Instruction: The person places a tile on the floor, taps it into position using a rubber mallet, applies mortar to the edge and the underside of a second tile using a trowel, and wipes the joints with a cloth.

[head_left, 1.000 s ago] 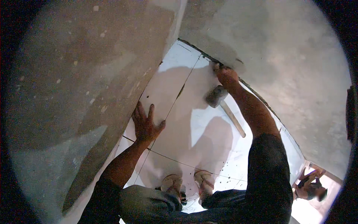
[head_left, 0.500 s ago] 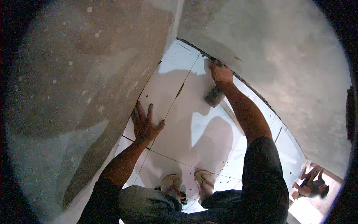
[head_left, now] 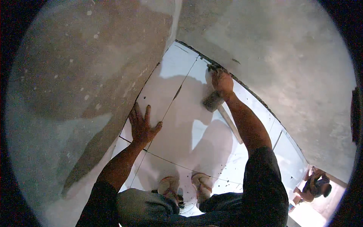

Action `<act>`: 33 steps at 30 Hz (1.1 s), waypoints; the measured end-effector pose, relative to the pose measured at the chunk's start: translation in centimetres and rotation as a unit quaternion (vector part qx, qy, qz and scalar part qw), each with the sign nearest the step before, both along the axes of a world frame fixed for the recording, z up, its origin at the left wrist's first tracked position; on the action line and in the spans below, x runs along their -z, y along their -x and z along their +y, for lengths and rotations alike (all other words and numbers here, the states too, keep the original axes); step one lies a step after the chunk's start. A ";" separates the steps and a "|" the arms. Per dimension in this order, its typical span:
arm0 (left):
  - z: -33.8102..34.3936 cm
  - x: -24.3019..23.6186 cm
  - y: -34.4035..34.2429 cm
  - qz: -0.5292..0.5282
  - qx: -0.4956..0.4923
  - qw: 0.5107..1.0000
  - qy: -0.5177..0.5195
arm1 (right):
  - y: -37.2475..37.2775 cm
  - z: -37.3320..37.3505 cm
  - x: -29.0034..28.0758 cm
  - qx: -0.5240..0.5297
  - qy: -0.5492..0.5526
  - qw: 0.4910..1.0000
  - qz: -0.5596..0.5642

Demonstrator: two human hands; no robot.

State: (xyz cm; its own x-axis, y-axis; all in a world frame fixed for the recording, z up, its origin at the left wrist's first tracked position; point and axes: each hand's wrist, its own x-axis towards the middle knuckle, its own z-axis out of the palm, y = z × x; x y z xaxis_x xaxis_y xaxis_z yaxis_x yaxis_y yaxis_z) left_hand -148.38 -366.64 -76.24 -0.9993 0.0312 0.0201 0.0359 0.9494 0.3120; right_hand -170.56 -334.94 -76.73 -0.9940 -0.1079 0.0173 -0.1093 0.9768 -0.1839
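My left hand (head_left: 141,126) lies flat with spread fingers on a white floor tile (head_left: 160,96), close to the left wall. My right hand (head_left: 223,82) reaches to the tiles' far edge along the right wall. Its fingers are curled down at dark, crumbly material (head_left: 214,68); what they hold is hidden. Just below that wrist rests a mallet with a dark head (head_left: 212,101), its pale wooden handle (head_left: 230,124) slanting down beside my forearm. Thin dark joints run between the tiles.
Bare plastered walls rise at left (head_left: 75,75) and right (head_left: 287,56), meeting in a far corner. A dark gap follows the right wall's foot. My sandalled feet (head_left: 168,185) stand on the tiles. Dark crumbs lie near them. Another person (head_left: 317,185) crouches at the lower right.
My right hand has drawn slightly back from the wall's edge, and more of the mallet handle shows beside my forearm. My left hand stays flat. The other person's arms have shifted.
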 end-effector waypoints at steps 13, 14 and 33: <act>-0.1 -0.3 -0.2 -0.001 -0.006 1.000 0.006 | 1.9 -9.8 2.1 0.111 -0.001 0.991 0.074; 0.0 -0.6 -0.2 -0.010 -0.008 1.000 0.012 | 1.7 -9.5 2.4 0.073 -0.066 0.976 0.193; 0.2 -0.6 0.0 0.004 -0.003 1.000 0.001 | -0.4 -1.8 0.6 -0.104 -0.084 0.984 -0.116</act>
State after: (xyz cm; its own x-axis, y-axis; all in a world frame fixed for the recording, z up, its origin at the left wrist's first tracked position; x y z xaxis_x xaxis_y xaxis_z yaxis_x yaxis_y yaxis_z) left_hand -148.35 -366.48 -75.67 -0.9993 0.0243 0.0280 0.0318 0.9501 0.3103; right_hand -170.15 -336.79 -77.31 -0.9252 -0.2914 -0.2431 -0.2843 0.9565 -0.0648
